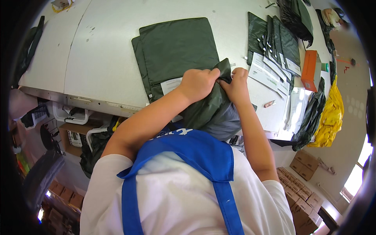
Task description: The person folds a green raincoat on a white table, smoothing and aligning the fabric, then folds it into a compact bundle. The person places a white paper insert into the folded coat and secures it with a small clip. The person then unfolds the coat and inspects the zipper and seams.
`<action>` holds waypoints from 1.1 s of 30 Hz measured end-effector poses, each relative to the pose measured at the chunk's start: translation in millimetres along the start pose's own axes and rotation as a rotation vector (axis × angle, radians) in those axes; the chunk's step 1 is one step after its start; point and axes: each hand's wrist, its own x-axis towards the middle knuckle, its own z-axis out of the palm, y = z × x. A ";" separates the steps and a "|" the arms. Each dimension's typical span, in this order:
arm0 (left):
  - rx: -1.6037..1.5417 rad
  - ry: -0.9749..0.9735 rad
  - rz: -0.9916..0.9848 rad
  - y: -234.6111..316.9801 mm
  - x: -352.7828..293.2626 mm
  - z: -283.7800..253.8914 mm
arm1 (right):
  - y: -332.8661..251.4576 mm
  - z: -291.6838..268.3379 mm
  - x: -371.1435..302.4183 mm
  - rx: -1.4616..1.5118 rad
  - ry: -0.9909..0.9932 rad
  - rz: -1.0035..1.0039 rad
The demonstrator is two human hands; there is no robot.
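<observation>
A dark green fabric piece [207, 110] hangs over the table's near edge against my blue apron. My left hand [199, 84] pinches its raised upper edge with closed fingers. Right beside it, my right hand [236, 86] grips the same edge, the two hands a few centimetres apart. Beyond them lies a neat stack of folded dark green fabric pieces [178, 47], flat on the white table. A white paper sheet [171, 85] sticks out beside my left wrist, partly covered by my arm.
At the right of the white table [105, 51] lie folded dark green pieces [284, 39], printed sheets [263, 73] and an orange box [310, 70]. A yellow bag [331, 117] hangs off the right edge. White bins [70, 114] stand below at left, cardboard boxes [299, 192] at lower right.
</observation>
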 end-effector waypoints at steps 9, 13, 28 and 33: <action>0.024 -0.312 -0.327 -27.3 -48.0 -30.6 | 8.8 35.2 4.8 0.004 0.071 0.103; -0.615 -0.753 -1.078 -38.5 -58.6 -43.6 | 1.2 23.6 1.3 0.052 0.052 0.024; -0.663 -0.632 -0.774 -7.2 -26.3 -56.3 | -75.4 -8.5 -61.9 -0.063 -0.125 -0.338; -0.700 -0.577 -0.761 -0.8 -26.0 -54.5 | -54.1 -5.8 -34.3 0.197 -0.436 -0.345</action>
